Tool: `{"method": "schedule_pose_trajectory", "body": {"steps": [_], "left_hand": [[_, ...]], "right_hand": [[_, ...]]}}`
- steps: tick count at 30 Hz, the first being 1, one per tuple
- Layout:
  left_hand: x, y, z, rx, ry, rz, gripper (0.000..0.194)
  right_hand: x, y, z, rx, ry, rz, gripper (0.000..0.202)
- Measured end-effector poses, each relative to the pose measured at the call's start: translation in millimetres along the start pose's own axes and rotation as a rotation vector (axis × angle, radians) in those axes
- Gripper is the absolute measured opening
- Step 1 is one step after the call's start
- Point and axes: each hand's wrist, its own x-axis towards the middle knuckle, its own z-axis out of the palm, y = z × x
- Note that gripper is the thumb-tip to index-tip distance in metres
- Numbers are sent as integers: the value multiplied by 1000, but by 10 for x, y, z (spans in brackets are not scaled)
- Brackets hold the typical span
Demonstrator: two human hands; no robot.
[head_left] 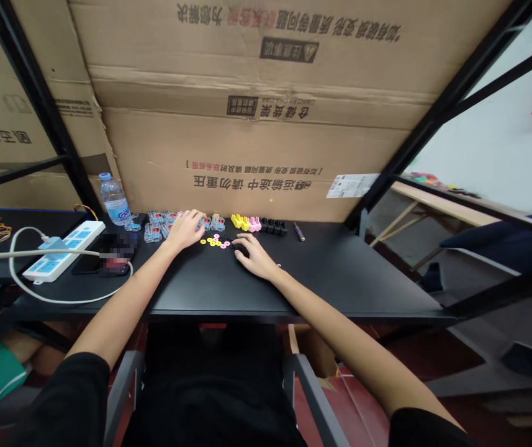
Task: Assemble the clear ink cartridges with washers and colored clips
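My left hand (186,230) lies with its fingers stretched out over a row of clear plastic pieces (153,232) with blue and red parts. More of these clear pieces (218,222) show just right of its fingertips. My right hand (254,256) rests on the table with thumb and fingers apart, beside small dark pieces (239,248) too blurred to name. Between the hands lie several small yellow rings (213,243) and pink rings (224,244). Behind them stand yellow plastic parts (239,221), pink parts (254,224) and black parts (274,227) in a line.
A screwdriver (299,231) lies right of the black parts. On the left are a water bottle (115,200), a white power strip (65,251) with a looping cable, and a phone (115,264). Cardboard (256,136) walls the back of the black table (340,279).
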Motion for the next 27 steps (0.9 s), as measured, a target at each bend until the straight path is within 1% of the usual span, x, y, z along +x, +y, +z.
{"method": "schedule_pose_trajectory", "body": {"steps": [3,5,8,12,15,16,18,21,24,27], "left_hand": [[-17,-101,37,54,32,-9,27],[-69,-173,51,73,34,2,25],[-138,-231,79,91,3,22,19],[-145,-249,110,126,7,-12,18],[-126,-284,79,166,40,-75,20],[-121,-302,59,180,52,-101,21],[-118,-338,19,208,68,-145,23],[-122,-366,-20,241,70,-182,22],[-135,-353,-22,262,49,-181,19],[-153,-331,-6,274,8,-154,31]], "right_hand": [[15,38,-17,-69,-12,-3,37],[128,70,-31,-95,-5,-7,38],[477,86,2,-106,5,-21,38],[1002,17,211,-116,32,-60,34],[1190,-44,369,-124,80,-77,34],[1207,-50,387,-125,93,-85,33],[1185,-30,348,-125,117,-107,29],[1057,71,158,-130,161,-128,23],[872,190,-30,-145,195,-121,23],[733,270,-131,-160,198,-118,23]]}}
